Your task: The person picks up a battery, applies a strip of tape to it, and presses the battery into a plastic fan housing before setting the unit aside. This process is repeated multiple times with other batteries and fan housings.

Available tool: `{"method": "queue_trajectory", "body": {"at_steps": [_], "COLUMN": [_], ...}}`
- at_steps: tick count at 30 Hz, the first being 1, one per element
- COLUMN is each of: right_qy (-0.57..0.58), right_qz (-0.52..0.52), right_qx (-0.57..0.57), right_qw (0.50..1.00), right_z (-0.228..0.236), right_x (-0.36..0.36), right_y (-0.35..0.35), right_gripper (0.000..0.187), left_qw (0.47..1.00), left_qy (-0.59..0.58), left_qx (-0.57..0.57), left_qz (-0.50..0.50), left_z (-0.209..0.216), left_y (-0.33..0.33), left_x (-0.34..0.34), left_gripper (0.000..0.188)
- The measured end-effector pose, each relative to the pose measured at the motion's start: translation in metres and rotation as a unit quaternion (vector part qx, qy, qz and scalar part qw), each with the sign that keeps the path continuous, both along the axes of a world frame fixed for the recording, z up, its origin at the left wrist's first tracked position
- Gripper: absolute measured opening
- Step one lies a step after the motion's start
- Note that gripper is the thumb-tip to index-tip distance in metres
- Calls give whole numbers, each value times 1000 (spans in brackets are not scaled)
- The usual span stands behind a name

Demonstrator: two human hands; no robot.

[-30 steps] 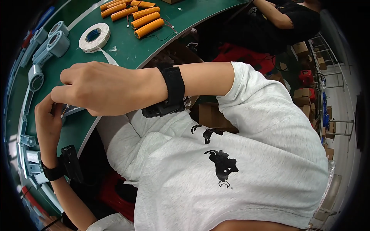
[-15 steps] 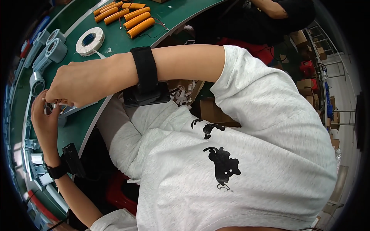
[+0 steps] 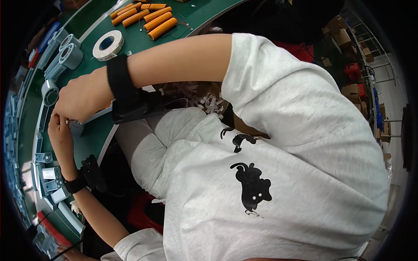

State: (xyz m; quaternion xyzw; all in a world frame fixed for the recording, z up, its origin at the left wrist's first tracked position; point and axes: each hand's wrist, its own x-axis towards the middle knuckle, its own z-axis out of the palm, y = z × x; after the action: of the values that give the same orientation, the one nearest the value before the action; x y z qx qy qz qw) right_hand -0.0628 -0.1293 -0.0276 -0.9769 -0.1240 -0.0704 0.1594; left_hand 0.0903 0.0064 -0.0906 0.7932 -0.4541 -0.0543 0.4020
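My right hand (image 3: 82,98) reaches across from the right, curled over the green table's edge, its fingertips mostly hidden beneath it. My left hand (image 3: 61,135) comes up from below with its fingers pressed together, touching the right hand. A tiny pale bit shows by the left fingertips; what both hands pinch is too small to name. Under them is a light blue-grey plastic part (image 3: 77,128), mostly covered. Beside the right hand stands a blue-grey tubular housing (image 3: 50,92). Black straps with dark devices sit round both wrists.
Several orange cylindrical battery packs (image 3: 162,28) with thin wires lie on the green table (image 3: 130,37). A white tape roll (image 3: 108,45) lies nearer. Blue-grey housings (image 3: 70,56) line the table's far side. White strips (image 3: 211,103) fill a box below. Another person's hand (image 3: 72,253) shows lower left.
My left hand's fingers, spread apart before, have closed together and sit lower against the right hand. My right forearm has swung left and up in the picture. The whole view has shifted slightly.
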Motion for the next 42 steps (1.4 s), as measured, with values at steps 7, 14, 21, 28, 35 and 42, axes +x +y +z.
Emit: {"method": "queue_trajectory", "body": {"at_steps": [7,14,21,28,35,42], "right_qy": [-97,-191,-194,-170,-98,205], "right_qz": [-39,-20,-37,-63,-53,27], "right_qx": [84,138,160,169,104,39], "right_qw": [991,972,967,969,988,978], "right_z": [-4,-13,-23,-19,-4,12], "right_x": [-37,-47,-62,-68,-33,19], "right_y": [-13,-11,-5,-6,-6,-30], "right_gripper": [17,11,24,27,23,30], "left_qw": [956,977,969,957,983,985], "left_qy": [-264,-200,-239,-288,34,91], "left_qx": [-61,-53,-66,-41,-178,-148], "left_qz": [-111,-48,-8,2,40,10], "left_z": [18,10,15,10,0,4], "left_y": [15,1,-7,-11,-7,-6], "left_x": [-53,-61,-72,-70,-53,-45], "left_gripper": [27,23,12,15,23,25]}}
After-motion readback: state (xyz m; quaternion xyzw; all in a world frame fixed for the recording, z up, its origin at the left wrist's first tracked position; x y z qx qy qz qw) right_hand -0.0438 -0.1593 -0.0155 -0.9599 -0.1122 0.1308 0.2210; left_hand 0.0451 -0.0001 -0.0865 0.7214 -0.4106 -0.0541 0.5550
